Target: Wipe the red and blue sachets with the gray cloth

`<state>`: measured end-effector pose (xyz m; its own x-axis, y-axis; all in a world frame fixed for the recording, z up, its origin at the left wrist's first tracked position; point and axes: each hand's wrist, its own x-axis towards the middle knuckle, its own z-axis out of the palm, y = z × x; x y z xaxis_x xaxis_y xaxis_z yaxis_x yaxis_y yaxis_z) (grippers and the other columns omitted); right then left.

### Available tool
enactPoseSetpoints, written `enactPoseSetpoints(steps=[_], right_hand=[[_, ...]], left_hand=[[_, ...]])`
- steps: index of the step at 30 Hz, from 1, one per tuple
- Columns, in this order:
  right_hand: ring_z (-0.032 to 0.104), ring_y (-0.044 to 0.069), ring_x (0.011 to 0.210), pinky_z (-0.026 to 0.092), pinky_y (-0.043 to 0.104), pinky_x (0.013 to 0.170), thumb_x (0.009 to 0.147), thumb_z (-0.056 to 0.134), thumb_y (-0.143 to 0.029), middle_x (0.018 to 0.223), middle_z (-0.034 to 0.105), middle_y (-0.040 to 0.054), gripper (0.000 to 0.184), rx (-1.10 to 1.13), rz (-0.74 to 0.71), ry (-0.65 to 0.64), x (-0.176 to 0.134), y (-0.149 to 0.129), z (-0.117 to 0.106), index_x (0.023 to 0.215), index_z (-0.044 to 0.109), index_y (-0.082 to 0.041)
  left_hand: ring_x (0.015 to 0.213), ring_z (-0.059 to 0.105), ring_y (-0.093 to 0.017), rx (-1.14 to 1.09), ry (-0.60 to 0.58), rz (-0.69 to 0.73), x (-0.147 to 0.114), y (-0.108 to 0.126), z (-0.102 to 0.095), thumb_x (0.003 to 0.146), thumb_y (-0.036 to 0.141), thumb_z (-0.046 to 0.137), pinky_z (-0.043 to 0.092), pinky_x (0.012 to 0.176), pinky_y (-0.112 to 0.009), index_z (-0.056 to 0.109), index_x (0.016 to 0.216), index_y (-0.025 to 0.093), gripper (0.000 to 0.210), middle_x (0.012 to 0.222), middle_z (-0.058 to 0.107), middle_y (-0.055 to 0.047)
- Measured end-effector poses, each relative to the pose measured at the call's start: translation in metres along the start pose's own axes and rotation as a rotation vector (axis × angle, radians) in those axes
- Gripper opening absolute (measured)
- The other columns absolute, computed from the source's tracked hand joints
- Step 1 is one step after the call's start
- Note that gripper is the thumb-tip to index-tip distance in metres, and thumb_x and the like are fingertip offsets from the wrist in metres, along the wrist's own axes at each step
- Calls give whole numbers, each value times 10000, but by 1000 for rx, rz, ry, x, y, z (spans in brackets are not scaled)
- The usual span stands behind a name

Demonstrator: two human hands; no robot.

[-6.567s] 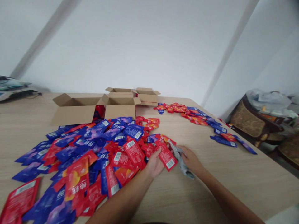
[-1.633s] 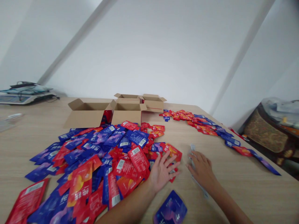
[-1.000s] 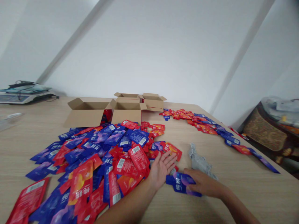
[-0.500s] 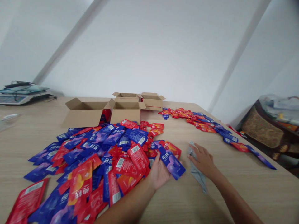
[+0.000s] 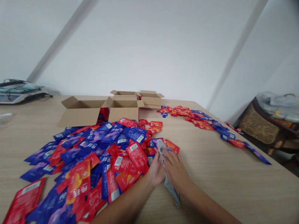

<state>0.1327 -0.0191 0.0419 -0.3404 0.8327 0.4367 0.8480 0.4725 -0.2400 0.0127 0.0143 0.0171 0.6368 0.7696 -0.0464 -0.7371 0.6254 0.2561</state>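
Note:
My left hand is closed at the right edge of the packet pile. The blue packet it held a moment earlier is hidden behind my right hand and the cloth. My right hand lies over my left, its fingers pressing a grey cloth against it. One end of the cloth hangs below my right palm. Just beyond the hands a red-orange packet rests on the table. To the left spreads a heap of flat blue and red packets, many showing barcodes.
Several open cardboard boxes stand behind the heap. More packets trail along the table's right edge. A scale-like device with items on top sits far left. A patterned chair holding plastic bags is beyond the right edge.
My right hand has moved left with the grey cloth, from the bare table onto my left hand, covering the blue packet. The view has shifted slightly.

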Motion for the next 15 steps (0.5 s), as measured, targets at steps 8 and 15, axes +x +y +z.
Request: enactPoseSetpoints(steps=[8,15], right_hand=[[491,259,1057,377,433,925,900,315,-159,1125,600,135,356,-76,163,67,30,29,10,1115,598,-157],[513,225,990,410,395,897,940,283,-317,1024,586,97,319,305,319,355,15,42,-13,1049,556,-192]], left_hand=[[1095,573,-249,145,-41,-135,-9,-6,1,870,254,487,350,981,-402,573,1176,164,331,1109,661,-90],[898,654,-215,139,47,0,-3,-5,-1,807,107,516,426,906,-346,612,1074,75,286,937,699,-120]])
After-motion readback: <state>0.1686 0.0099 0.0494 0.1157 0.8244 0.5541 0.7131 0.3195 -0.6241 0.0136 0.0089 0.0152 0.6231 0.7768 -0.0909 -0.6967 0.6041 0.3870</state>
